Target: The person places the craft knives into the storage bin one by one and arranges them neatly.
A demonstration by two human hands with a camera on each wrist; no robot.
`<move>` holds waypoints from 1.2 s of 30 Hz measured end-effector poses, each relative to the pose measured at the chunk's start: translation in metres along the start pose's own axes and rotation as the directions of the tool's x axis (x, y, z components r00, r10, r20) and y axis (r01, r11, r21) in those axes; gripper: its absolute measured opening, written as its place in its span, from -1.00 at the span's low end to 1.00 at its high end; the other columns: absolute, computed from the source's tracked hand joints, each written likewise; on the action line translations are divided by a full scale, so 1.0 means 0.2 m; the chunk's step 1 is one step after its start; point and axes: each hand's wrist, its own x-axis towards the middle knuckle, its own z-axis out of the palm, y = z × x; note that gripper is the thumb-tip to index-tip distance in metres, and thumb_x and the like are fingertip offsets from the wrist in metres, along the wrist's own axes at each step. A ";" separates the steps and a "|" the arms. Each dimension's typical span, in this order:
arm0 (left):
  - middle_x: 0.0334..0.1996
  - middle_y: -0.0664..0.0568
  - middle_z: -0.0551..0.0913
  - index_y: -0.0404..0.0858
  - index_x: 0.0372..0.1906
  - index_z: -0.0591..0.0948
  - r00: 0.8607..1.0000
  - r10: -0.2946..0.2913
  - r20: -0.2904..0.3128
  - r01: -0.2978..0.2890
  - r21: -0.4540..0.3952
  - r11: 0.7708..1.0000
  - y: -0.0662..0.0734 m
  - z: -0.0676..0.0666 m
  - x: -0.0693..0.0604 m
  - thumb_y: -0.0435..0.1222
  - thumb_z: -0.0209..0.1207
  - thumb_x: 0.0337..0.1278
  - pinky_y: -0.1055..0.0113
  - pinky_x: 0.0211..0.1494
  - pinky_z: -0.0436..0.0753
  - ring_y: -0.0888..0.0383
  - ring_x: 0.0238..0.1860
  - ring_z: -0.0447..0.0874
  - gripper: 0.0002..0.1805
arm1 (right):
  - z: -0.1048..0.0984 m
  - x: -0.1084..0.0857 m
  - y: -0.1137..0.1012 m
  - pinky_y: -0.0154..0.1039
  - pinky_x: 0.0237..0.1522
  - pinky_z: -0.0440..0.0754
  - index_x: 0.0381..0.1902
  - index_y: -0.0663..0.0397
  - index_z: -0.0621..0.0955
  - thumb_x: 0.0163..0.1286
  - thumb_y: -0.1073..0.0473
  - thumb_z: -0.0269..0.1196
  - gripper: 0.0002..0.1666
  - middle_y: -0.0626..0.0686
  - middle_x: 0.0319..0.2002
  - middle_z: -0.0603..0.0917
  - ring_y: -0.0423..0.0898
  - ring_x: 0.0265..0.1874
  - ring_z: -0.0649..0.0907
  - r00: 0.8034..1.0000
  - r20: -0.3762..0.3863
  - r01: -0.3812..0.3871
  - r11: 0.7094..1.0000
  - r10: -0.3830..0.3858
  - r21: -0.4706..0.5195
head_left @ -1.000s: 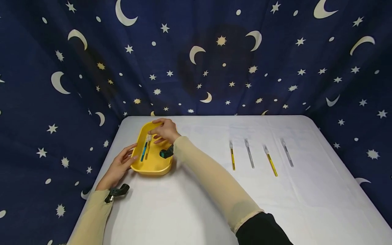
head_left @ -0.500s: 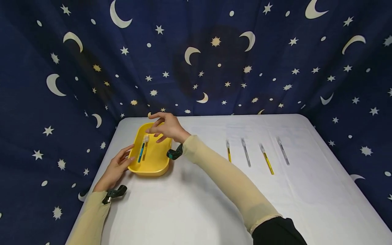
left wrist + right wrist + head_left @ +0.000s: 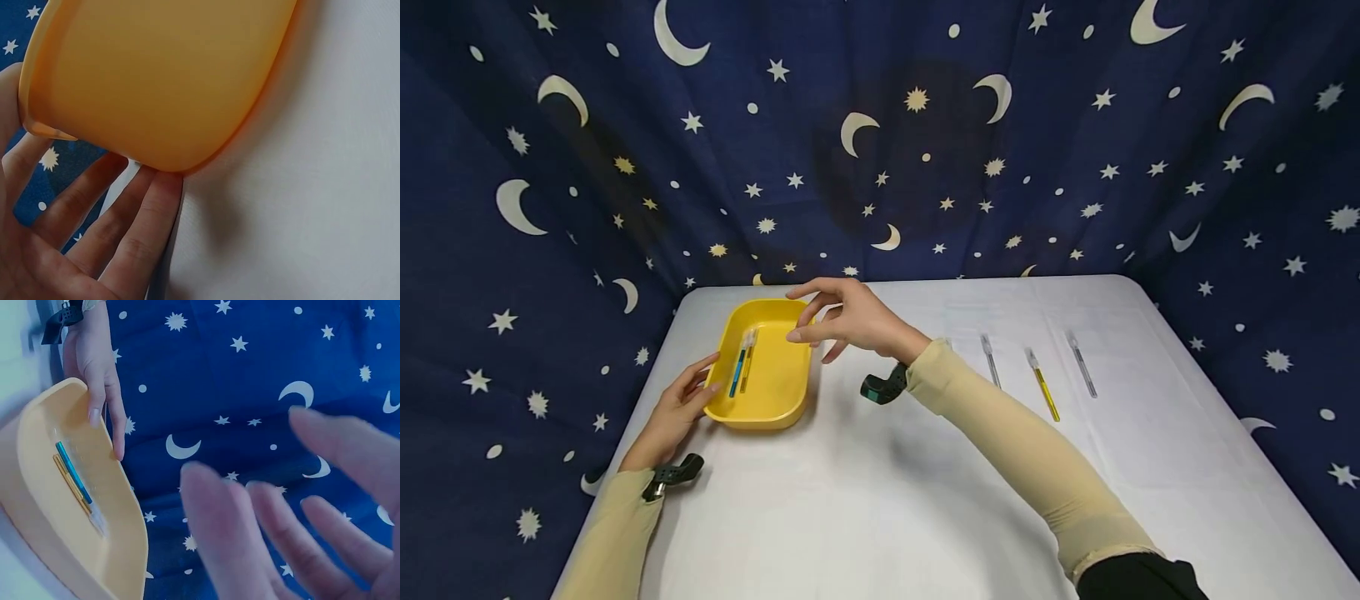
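Note:
A yellow tray stands at the left of the table. My left hand holds its left side, thumb over the rim and fingers against the outer wall, as the left wrist view shows. Inside the tray lie a blue pen-shaped tool and a yellow pen-shaped tool, side by side, both with clear caps. Just right of the tray, above the table, my right hand hovers with fingers loosely spread. Nothing is between its fingers in the right wrist view.
On the white table lie two silver pen-shaped tools, one farther right and one nearer the right arm. Between them is a yellow one. Another's tip shows behind the right sleeve. A dark star-patterned cloth hangs behind.
My right hand has moved right, from over the tray's inside to beyond its right edge, fingers spreading. The left hand stays on the tray. The whole view has shifted slightly.

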 end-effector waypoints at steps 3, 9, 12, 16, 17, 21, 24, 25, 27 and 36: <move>0.63 -0.39 0.20 -0.09 0.78 0.20 1.000 0.000 0.003 0.000 0.000 1.000 0.00 0.00 0.00 -0.12 0.15 0.73 0.55 0.09 0.64 -0.30 0.48 0.34 -0.27 | -0.03 -0.06 0.01 0.18 -0.29 0.84 0.44 -0.01 0.62 0.36 0.22 0.60 -0.28 0.18 -0.02 0.79 0.20 -0.19 0.80 0.999 0.028 0.037 0.999 -0.037 0.018; 0.64 -0.38 0.19 -0.09 0.78 0.18 1.000 -0.006 0.004 0.006 0.000 1.000 0.00 0.01 0.00 -0.16 0.15 0.74 0.57 0.09 0.63 -0.31 0.51 0.32 -0.28 | -0.12 -0.21 0.03 0.28 -0.31 0.82 0.46 -0.05 0.62 0.41 0.20 0.56 -0.30 0.21 -0.03 0.81 0.26 -0.18 0.77 0.997 0.025 0.071 0.997 -0.071 0.025; 0.64 -0.38 0.19 -0.08 0.79 0.17 1.000 -0.015 0.010 0.015 -0.004 1.000 0.00 0.01 0.00 -0.17 0.15 0.74 0.57 0.10 0.62 -0.30 0.51 0.32 -0.27 | -0.19 -0.29 0.06 0.33 -0.31 0.80 0.45 -0.09 0.63 0.45 0.18 0.54 -0.35 0.21 -0.03 0.81 0.27 -0.18 0.77 0.998 -0.004 0.070 0.997 -0.070 0.018; 0.65 -0.38 0.18 -0.07 0.80 0.15 1.000 -0.020 0.013 0.020 0.000 1.000 0.00 0.00 0.00 -0.18 0.15 0.74 0.59 0.09 0.60 -0.31 0.53 0.30 -0.26 | -0.28 -0.39 0.11 0.30 -0.32 0.81 0.45 -0.16 0.63 0.45 0.15 0.55 -0.35 0.21 0.00 0.80 0.30 -0.14 0.76 0.997 -0.042 0.065 0.998 -0.065 0.001; 0.65 -0.38 0.17 -0.07 0.80 0.15 1.000 -0.019 0.014 0.019 0.000 1.000 0.00 0.00 0.00 -0.18 0.15 0.74 0.60 0.09 0.59 -0.32 0.54 0.29 -0.26 | -0.30 -0.42 0.12 0.30 -0.32 0.81 0.44 -0.16 0.63 0.45 0.15 0.55 -0.35 0.21 0.01 0.80 0.32 -0.13 0.76 0.997 -0.051 0.063 0.998 -0.063 0.001; 0.66 -0.40 0.15 -0.08 0.79 0.15 1.000 -0.003 0.012 0.002 0.010 1.000 0.01 -0.01 0.00 -0.17 0.15 0.73 0.63 0.09 0.58 -0.37 0.57 0.25 -0.25 | -0.37 -0.51 0.14 0.28 -0.34 0.81 0.46 -0.10 0.61 0.44 0.19 0.54 -0.32 0.25 0.05 0.78 0.37 -0.07 0.75 0.995 -0.086 0.056 0.998 -0.054 0.013; 0.65 -0.41 0.17 -0.10 0.79 0.16 1.000 0.012 0.010 -0.012 0.016 1.000 0.01 -0.01 0.00 -0.15 0.16 0.73 0.62 0.09 0.58 -0.38 0.56 0.25 -0.25 | -0.42 -0.56 0.18 0.29 -0.33 0.81 0.50 -0.06 0.58 0.45 0.21 0.53 -0.30 0.29 0.10 0.74 0.43 -0.03 0.73 0.993 -0.111 0.050 0.998 -0.047 0.027; 0.64 -0.41 0.18 -0.10 0.79 0.17 1.000 0.015 0.011 -0.015 0.014 1.000 0.01 -0.01 0.00 -0.15 0.16 0.73 0.62 0.09 0.59 -0.38 0.56 0.26 -0.26 | -0.44 -0.58 0.20 0.30 -0.32 0.81 0.51 -0.06 0.56 0.46 0.22 0.53 -0.28 0.30 0.12 0.73 0.44 -0.01 0.73 0.992 -0.118 0.045 0.998 -0.041 0.032; 0.64 -0.41 0.19 -0.10 0.78 0.17 1.000 0.017 0.006 -0.017 0.016 1.000 0.01 -0.01 0.00 -0.15 0.16 0.73 0.62 0.10 0.59 -0.37 0.55 0.27 -0.26 | -0.49 -0.60 0.26 0.27 -0.32 0.82 0.53 -0.06 0.54 0.46 0.24 0.52 -0.25 0.30 0.17 0.70 0.42 0.00 0.75 0.990 -0.140 0.026 0.999 -0.021 0.030; 0.57 -0.40 0.29 -0.12 0.77 0.22 0.999 0.046 -0.003 -0.046 0.026 0.999 0.00 -0.01 0.00 -0.18 0.16 0.73 0.55 0.10 0.65 -0.02 0.35 0.49 -0.29 | -0.60 -0.70 0.48 0.42 -0.22 0.76 0.64 -0.10 0.40 0.45 0.23 0.54 -0.10 0.34 0.37 0.53 0.29 0.00 0.77 0.971 -0.228 -0.062 0.996 0.075 0.063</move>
